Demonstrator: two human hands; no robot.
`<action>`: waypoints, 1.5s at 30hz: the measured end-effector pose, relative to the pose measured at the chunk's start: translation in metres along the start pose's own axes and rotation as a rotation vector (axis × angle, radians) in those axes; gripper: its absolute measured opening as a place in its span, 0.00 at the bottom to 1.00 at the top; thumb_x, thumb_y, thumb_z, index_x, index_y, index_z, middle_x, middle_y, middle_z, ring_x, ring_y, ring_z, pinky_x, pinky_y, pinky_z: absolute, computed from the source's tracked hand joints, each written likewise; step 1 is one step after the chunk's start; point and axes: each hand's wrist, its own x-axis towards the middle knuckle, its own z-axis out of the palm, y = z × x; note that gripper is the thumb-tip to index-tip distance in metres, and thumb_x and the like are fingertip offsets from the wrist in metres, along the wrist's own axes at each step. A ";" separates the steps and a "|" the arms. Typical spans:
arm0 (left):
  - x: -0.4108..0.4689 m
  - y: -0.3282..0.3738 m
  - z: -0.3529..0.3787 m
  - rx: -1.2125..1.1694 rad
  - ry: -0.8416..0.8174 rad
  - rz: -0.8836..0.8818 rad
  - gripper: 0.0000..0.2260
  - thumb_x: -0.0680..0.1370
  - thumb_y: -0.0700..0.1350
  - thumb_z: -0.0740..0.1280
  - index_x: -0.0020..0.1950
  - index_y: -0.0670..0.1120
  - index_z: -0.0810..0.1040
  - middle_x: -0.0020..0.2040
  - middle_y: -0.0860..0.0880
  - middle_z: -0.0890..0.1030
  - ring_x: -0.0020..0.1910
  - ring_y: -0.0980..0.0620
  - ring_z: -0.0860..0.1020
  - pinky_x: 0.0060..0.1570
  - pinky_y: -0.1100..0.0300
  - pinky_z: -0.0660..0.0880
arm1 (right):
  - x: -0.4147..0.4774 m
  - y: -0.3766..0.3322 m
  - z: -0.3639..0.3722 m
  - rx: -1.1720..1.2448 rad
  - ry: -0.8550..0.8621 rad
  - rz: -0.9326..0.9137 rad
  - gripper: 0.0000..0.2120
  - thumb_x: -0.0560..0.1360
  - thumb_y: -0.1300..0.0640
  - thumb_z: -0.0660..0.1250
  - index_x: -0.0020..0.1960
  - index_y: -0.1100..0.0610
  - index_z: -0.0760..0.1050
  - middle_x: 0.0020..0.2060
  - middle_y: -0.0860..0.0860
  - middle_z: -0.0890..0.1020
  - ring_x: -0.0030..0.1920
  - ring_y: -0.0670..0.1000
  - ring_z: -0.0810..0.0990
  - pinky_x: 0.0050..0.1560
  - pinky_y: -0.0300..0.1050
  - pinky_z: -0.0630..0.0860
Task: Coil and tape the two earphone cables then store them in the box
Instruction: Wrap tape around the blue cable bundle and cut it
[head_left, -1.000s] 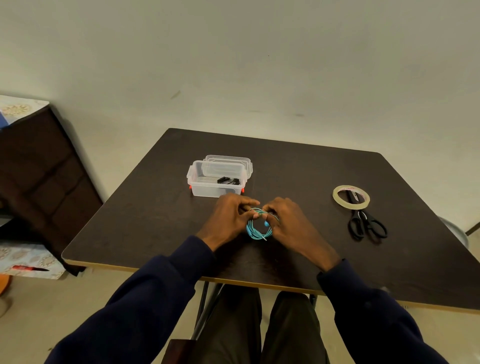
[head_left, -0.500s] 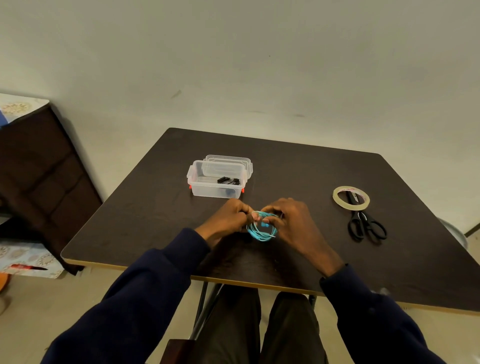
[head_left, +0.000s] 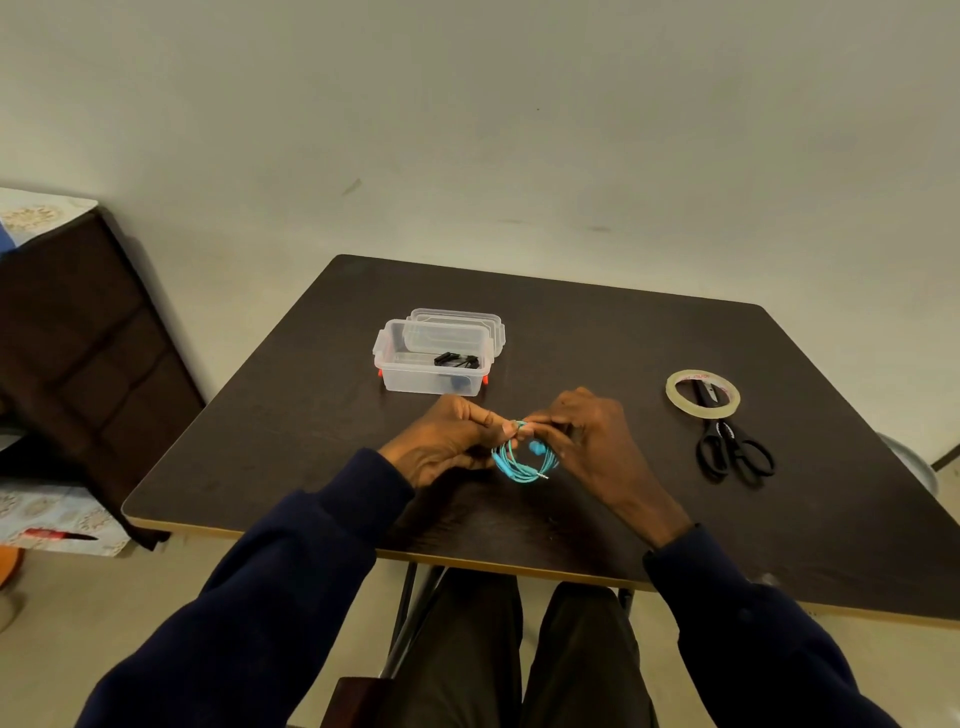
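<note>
One cabinet, far left: we saw a dark cabinet (head_left: 78, 338) standing beside the table (head_left: 311, 415), a gap of floor between them.
Box: a clear plastic box (head_left: 410, 374) with red clips sat open on the table, left of the middle. Its lid (head_left: 457, 319) lay just behind it, touching its back wall.
Inside the box: we made out a black earphone cable (head_left: 456, 359) lying toward the right end.
Left hand: the left hand (head_left: 441, 441) was curled, with thumb and fingertips pinching the top of the teal earphone cable (head_left: 514, 462) from the left.
Teal coil: it was wound into a small loop and hung between both hands, just in front of the box. We could not tell whether its lower edge touched the table.
Right hand: the right hand (head_left: 597, 436) was curled too, pinching the same top part of the loop from the right.
Tape: a roll of tape (head_left: 698, 412) lay flat, well right of the hands, over the blade tips of the scissors (head_left: 719, 431).
Scissors: they were black, with blades together and handles pointing toward us.
</note>
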 end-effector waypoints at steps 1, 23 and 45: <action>-0.001 -0.001 -0.001 -0.012 -0.003 0.008 0.05 0.78 0.37 0.70 0.50 0.39 0.85 0.46 0.43 0.86 0.45 0.50 0.84 0.43 0.59 0.82 | 0.000 0.000 0.001 0.009 -0.001 0.012 0.09 0.75 0.55 0.72 0.53 0.57 0.84 0.39 0.47 0.80 0.40 0.44 0.75 0.41 0.42 0.74; 0.006 -0.011 0.002 0.234 0.139 0.267 0.09 0.72 0.49 0.74 0.47 0.46 0.86 0.43 0.48 0.88 0.43 0.51 0.87 0.42 0.58 0.84 | 0.009 -0.009 0.008 0.724 0.012 0.549 0.05 0.76 0.53 0.71 0.48 0.53 0.84 0.42 0.48 0.87 0.43 0.47 0.87 0.41 0.38 0.82; 0.010 -0.011 -0.005 0.026 0.032 0.071 0.08 0.78 0.45 0.72 0.52 0.42 0.86 0.48 0.45 0.87 0.47 0.51 0.86 0.43 0.61 0.82 | 0.010 -0.005 0.009 0.582 0.037 0.488 0.04 0.73 0.60 0.74 0.44 0.51 0.84 0.42 0.49 0.87 0.43 0.45 0.86 0.45 0.40 0.83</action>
